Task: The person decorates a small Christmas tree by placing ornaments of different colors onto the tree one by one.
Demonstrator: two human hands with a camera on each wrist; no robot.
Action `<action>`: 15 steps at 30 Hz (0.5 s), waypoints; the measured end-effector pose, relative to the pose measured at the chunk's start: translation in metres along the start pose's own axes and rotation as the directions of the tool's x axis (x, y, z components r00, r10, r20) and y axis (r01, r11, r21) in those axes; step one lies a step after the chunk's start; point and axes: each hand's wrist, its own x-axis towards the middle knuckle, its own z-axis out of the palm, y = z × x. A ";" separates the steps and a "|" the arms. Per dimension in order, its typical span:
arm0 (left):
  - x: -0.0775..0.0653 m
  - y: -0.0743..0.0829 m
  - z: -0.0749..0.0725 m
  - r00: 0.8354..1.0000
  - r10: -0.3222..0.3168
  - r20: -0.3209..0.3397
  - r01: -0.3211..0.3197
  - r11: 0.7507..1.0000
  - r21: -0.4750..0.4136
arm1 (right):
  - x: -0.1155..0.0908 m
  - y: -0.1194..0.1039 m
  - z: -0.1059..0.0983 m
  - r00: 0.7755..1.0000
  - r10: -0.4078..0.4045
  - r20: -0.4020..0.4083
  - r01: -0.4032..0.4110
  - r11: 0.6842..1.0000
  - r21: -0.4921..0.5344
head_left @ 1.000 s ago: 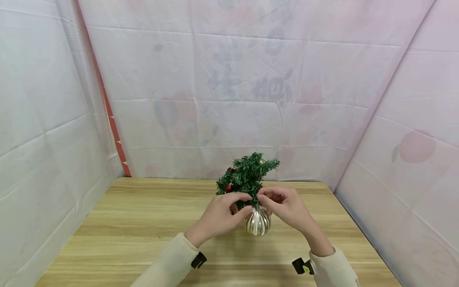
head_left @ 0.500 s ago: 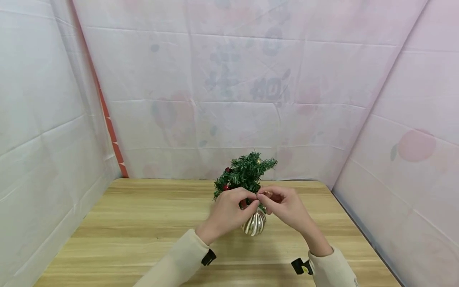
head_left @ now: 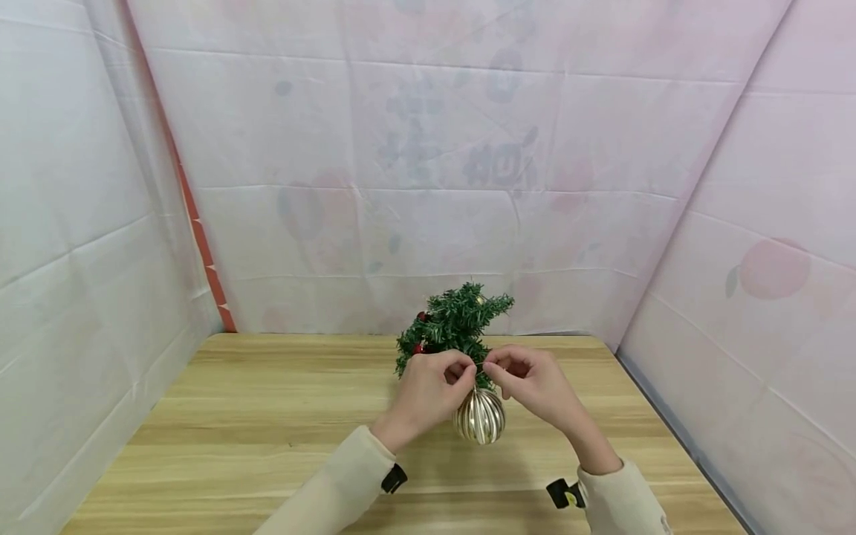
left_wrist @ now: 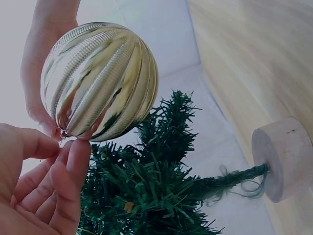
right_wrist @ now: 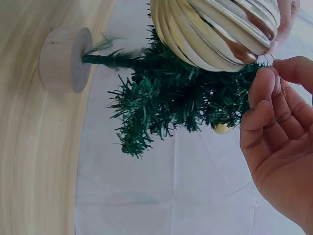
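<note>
A shiny ribbed gold Christmas ball (head_left: 479, 417) hangs by a thin cord in front of a small green artificial Christmas tree (head_left: 461, 316). My left hand (head_left: 428, 390) pinches the cord between thumb and index finger, just above the ball's top. Close beside it on the right, my right hand (head_left: 531, 379) pinches the cord too, its other fingers curled in. A bit of gold thread (right_wrist: 284, 93) shows among the right fingers in the right wrist view. The fingertips of both hands are slightly apart in the head view. In the wrist views the tree's branches lie behind the ball.
The tree stands on a round wooden base (left_wrist: 286, 159) on the wood-grain table (head_left: 281, 401). Small red balls (head_left: 418, 348) hang on its left side, and a small gold ball (right_wrist: 222, 129) shows among the branches. Pale cloth walls (head_left: 428, 223) enclose the table's back and sides.
My left hand has moved right to the right hand; its thumb and index finger have closed on the cord. The gold ball has turned a little. The right hand has barely moved.
</note>
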 end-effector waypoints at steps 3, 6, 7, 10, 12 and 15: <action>0.001 -0.002 0.001 1.000 -0.015 0.002 0.015 1.000 0.011 | 0.001 0.004 0.001 1.000 0.011 -0.005 -0.011 1.000 -0.010; 0.002 -0.003 0.002 0.999 -0.036 0.007 0.036 0.999 0.026 | 0.002 0.008 0.003 1.000 0.026 -0.017 -0.026 0.999 -0.022; 0.002 -0.003 0.003 0.999 -0.041 0.007 0.040 0.998 0.039 | 0.003 0.009 0.004 0.999 0.030 -0.023 -0.031 0.999 -0.025; 0.003 -0.005 0.005 0.999 -0.041 -0.004 0.042 0.993 0.107 | 0.005 0.012 0.007 0.999 0.035 -0.040 -0.037 0.999 -0.039; 0.004 -0.006 0.007 1.000 -0.025 -0.018 0.028 0.986 0.167 | 0.006 0.014 0.009 0.998 0.037 -0.053 -0.039 0.998 -0.039; 0.007 -0.008 0.010 0.999 0.009 -0.038 0.001 0.969 0.248 | 0.007 0.015 0.010 0.996 0.043 -0.074 -0.045 0.998 -0.036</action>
